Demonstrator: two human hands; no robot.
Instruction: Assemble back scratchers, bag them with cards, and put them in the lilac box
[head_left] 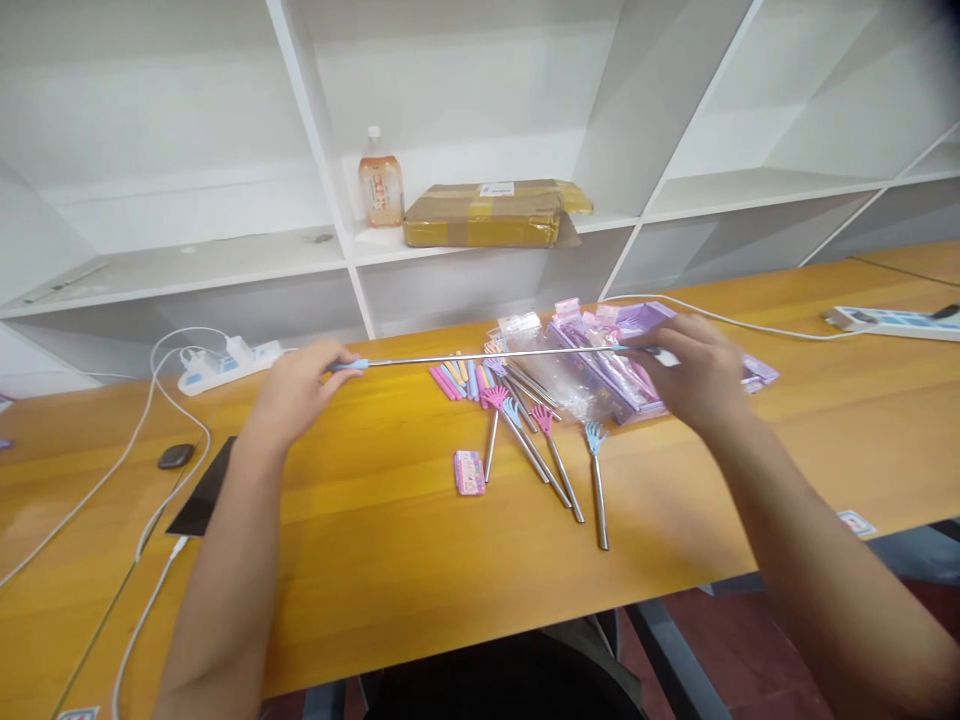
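Observation:
An extended telescopic back scratcher [487, 355] is stretched level between my two hands, above the table. My left hand [307, 385] is closed on its light blue end. My right hand [694, 365] grips the opposite end, where a bit of blue shows; the fingers hide the rest. Below the rod lie several collapsed back scratchers with pink [544, 418] and blue [596, 438] claw heads and metal shafts. Behind them are loose pink, blue and orange handle sleeves [459, 378]. A small pink printed pack of cards [469, 473] lies nearer to me.
Purple boxes and clear plastic wrappers [592, 365] are heaped behind the scratchers. A phone [206, 490], white cables and a power strip [229, 365] lie at left; another power strip [896, 322] is at right. A bottle [381, 185] and cardboard box [484, 215] stand on the shelf.

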